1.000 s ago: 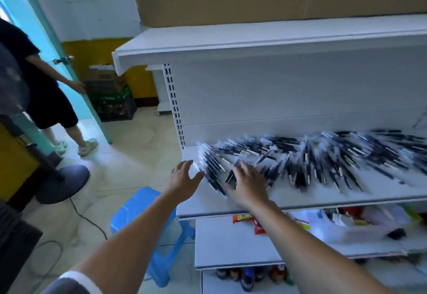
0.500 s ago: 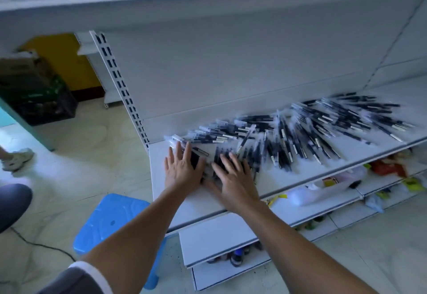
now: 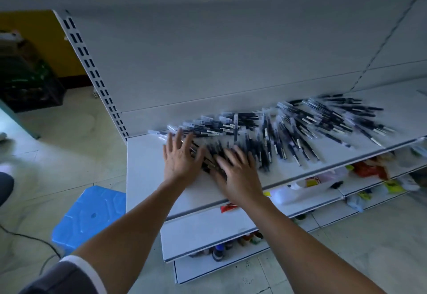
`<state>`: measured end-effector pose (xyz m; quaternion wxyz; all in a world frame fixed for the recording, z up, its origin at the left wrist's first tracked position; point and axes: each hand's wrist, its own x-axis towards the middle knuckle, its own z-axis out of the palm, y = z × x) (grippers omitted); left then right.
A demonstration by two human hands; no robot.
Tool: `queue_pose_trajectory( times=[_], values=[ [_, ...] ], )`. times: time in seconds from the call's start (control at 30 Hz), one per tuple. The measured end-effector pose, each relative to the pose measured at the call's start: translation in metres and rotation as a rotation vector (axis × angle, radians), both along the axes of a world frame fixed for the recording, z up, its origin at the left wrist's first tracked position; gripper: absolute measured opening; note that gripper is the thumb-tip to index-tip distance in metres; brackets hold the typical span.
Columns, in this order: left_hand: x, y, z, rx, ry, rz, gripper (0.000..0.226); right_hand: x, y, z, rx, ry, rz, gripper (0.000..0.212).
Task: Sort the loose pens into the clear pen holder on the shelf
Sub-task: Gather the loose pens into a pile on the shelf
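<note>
R grip [image 3: 240,176] parted from L grip [image 3: 180,161], pens [image 3: 288,129] beneath

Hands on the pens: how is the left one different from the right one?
The left hand lies at the pile's left end, looking sharp; the right hand lies further into the pens, nearer the shelf edge, and is blurred. Both are flat, fingers spread, gripping nothing.

We face white metal shelving [image 3: 208,62], its slotted upright [image 3: 92,67] at the left edge. Beyond it lie a yellow wall [image 3: 34,35] and a pale tiled floor [image 3: 69,132] — a blue plastic stool [image 3: 90,215] stands just beside the lower shelves. The light is dim.
</note>
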<state>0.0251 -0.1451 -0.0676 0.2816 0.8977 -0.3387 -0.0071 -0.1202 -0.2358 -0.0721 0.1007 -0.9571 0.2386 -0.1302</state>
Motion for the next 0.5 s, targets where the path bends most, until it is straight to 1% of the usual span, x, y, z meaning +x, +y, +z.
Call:
queue_pose_trajectory(
  times=[0.07, 0.13, 0.23, 0.33, 0.5],
  values=[
    [0.002, -0.002, -0.004, 0.072, 0.086, 0.135, 0.065, -0.008, -0.014, 0.000, -0.004, 0.013, -0.025, 0.058],
    [-0.002, -0.008, -0.005, 0.138, 0.112, 0.172, 0.068, -0.016, -0.025, -0.002, -0.016, 0.034, -0.013, 0.060],
    [-0.013, -0.028, -0.002, 0.094, 0.114, 0.168, 0.070, -0.025, -0.042, -0.002, -0.004, 0.052, 0.037, 0.065],
    [-0.032, -0.056, 0.002, 0.089, 0.127, 0.151, 0.067, -0.033, -0.061, -0.002, 0.014, 0.030, 0.081, 0.065],
    [-0.053, -0.083, -0.003, 0.079, 0.096, 0.189, 0.062, -0.041, -0.096, -0.004, 0.019, -0.048, 0.087, 0.057]
  ],
)
